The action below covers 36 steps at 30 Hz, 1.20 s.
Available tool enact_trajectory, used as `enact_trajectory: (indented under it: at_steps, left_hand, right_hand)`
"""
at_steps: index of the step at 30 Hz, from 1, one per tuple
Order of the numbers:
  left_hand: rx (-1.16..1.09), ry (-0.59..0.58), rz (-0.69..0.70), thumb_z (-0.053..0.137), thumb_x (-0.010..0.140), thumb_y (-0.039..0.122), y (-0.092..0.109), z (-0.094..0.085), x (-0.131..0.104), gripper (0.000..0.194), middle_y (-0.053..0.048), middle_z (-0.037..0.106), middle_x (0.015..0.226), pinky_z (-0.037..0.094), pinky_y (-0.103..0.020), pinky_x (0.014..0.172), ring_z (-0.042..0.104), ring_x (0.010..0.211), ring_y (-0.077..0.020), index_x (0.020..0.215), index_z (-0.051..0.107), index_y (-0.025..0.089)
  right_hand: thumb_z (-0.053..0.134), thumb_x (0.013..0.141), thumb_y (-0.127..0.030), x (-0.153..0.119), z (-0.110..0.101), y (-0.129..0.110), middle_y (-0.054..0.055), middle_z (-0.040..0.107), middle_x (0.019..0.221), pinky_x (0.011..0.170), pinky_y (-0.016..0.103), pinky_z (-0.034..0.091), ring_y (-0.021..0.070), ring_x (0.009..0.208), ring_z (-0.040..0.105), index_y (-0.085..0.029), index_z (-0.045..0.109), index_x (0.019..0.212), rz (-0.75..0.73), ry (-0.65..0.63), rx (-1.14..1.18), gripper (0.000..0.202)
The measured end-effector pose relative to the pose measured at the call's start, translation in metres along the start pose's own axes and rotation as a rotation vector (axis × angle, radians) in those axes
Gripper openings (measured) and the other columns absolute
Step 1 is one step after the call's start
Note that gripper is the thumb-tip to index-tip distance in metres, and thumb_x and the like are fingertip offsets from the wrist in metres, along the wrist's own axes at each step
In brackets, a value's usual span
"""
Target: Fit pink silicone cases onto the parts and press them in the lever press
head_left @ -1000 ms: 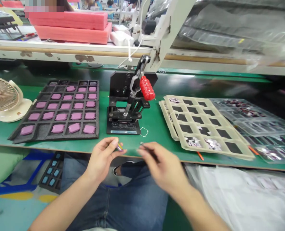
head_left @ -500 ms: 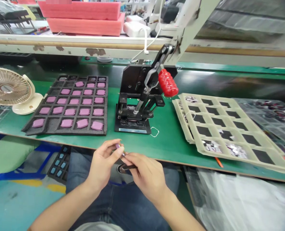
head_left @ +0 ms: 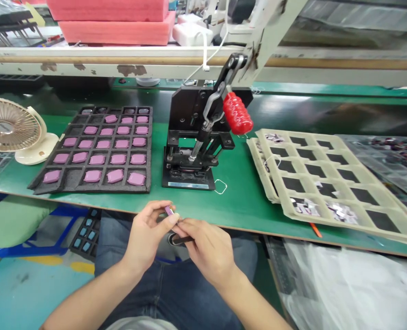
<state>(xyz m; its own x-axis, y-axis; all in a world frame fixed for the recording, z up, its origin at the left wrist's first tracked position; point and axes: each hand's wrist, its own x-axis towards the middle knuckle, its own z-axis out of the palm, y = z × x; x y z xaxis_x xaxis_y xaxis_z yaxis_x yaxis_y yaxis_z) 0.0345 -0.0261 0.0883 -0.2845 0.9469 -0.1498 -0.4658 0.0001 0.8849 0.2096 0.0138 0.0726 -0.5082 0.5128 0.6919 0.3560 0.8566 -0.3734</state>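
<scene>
At the front edge of the green bench (head_left: 189, 204), a small purple part (head_left: 169, 210) is pinched by the left hand (head_left: 147, 233), thumb to fingers. A dark slim tool (head_left: 183, 239) is gripped in the right hand (head_left: 210, 250); tip hidden, probably at the part. Beyond: bare strip, then press (head_left: 192, 160). Narrow gap is left to black tray (head_left: 72, 177), wider to cream tray (head_left: 278, 183).

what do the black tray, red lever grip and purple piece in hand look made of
Black tray: probably foam, matte, with thick, soft-looking walls.
Red lever grip: likely plastic or rubber, glossy, showing bright highlights.
Purple piece: perhaps plastic or metal; too small in the left hand to tell, finish included.
</scene>
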Motion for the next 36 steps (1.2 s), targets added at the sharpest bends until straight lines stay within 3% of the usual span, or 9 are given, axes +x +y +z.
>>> enact_trajectory:
  at_steps: [4,9,15,20,24,27,30,33,36]
  left_hand:
    - [-0.044,-0.061,-0.029,0.1,0.084,0.036,0.001,-0.002,-0.002,0.043,-0.016,0.07,0.12,0.063,-0.028,0.094,0.069,0.118,-0.0275,0.117,0.079,0.018]
    - [-0.045,-0.184,0.004,0.097,0.088,0.032,0.001,-0.007,-0.002,0.031,-0.012,0.063,0.125,0.066,-0.037,0.097,0.069,0.114,-0.0281,0.114,0.083,0.023]
    - [-0.015,-0.291,0.042,0.093,0.091,0.027,0.002,-0.013,-0.007,0.027,-0.011,0.058,0.128,0.064,-0.041,0.105,0.067,0.117,-0.027,0.117,0.084,0.028]
    - [0.003,-0.389,0.019,0.087,0.095,0.026,0.003,-0.017,-0.006,0.026,-0.014,0.05,0.143,0.067,-0.05,0.099,0.07,0.112,-0.0308,0.121,0.083,0.029]
    - [0.059,-0.44,0.0,0.088,0.095,0.031,0.009,-0.02,-0.01,0.024,-0.016,0.054,0.145,0.066,-0.054,0.101,0.068,0.119,-0.0367,0.119,0.084,0.029]
    - [0.212,-0.379,0.02,0.092,0.091,0.036,0.009,-0.021,-0.024,0.027,-0.018,0.063,0.135,0.065,-0.045,0.103,0.063,0.13,-0.0391,0.114,0.085,0.025]
    - [0.3,-0.199,-0.073,0.103,0.075,0.043,-0.003,-0.022,-0.033,0.041,-0.016,0.066,0.138,0.066,-0.037,0.101,0.06,0.136,-0.0428,0.107,0.086,0.024]
    - [0.251,-0.215,-0.315,0.11,0.063,0.046,-0.022,-0.013,-0.037,0.064,-0.013,0.067,0.139,0.066,-0.037,0.099,0.066,0.129,-0.0429,0.117,0.084,0.025]
    - [0.214,-0.267,-0.495,0.106,0.071,0.054,-0.033,0.004,-0.046,0.066,-0.014,0.069,0.137,0.069,-0.04,0.094,0.071,0.12,-0.0408,0.123,0.081,0.024]
  right_hand:
    - [0.075,0.103,-0.018,0.007,0.001,-0.004,0.005,0.075,0.104,0.08,0.028,0.061,0.0172,0.093,0.076,-0.021,0.062,0.117,0.142,0.033,0.102,0.019]
    - [0.081,0.1,-0.039,0.011,-0.001,-0.004,0.008,0.07,0.118,0.089,0.028,0.064,0.0176,0.103,0.073,-0.023,0.064,0.133,0.316,0.034,0.236,0.04]
    - [0.081,0.1,-0.032,0.005,-0.015,-0.004,0.007,0.064,0.126,0.09,0.024,0.062,0.0141,0.105,0.071,-0.027,0.062,0.148,0.337,-0.087,0.29,0.052]
    - [0.084,0.094,-0.026,0.003,-0.023,-0.007,0.004,0.06,0.115,0.082,0.025,0.062,0.0124,0.09,0.068,-0.028,0.069,0.138,0.416,-0.163,0.356,0.047]
    - [0.083,0.096,-0.028,0.004,-0.026,-0.013,0.005,0.062,0.112,0.081,0.025,0.06,0.0133,0.093,0.068,-0.026,0.07,0.136,0.39,-0.069,0.398,0.042]
    - [0.083,0.095,-0.032,-0.006,-0.029,-0.03,0.006,0.067,0.113,0.081,0.023,0.059,0.0131,0.093,0.07,-0.021,0.072,0.134,0.378,0.058,0.386,0.042]
    - [0.084,0.094,-0.049,-0.028,-0.028,-0.048,0.005,0.07,0.112,0.076,0.021,0.058,0.0115,0.087,0.071,-0.019,0.075,0.131,0.448,0.112,0.315,0.048]
    - [0.084,0.091,-0.063,-0.06,-0.033,-0.057,0.004,0.071,0.116,0.073,0.021,0.057,0.0118,0.085,0.072,-0.025,0.074,0.137,0.642,0.086,0.179,0.06]
    - [0.072,0.102,-0.061,-0.104,-0.076,-0.057,0.005,0.075,0.111,0.084,0.024,0.058,0.0144,0.093,0.073,-0.024,0.077,0.132,0.832,0.078,-0.007,0.048]
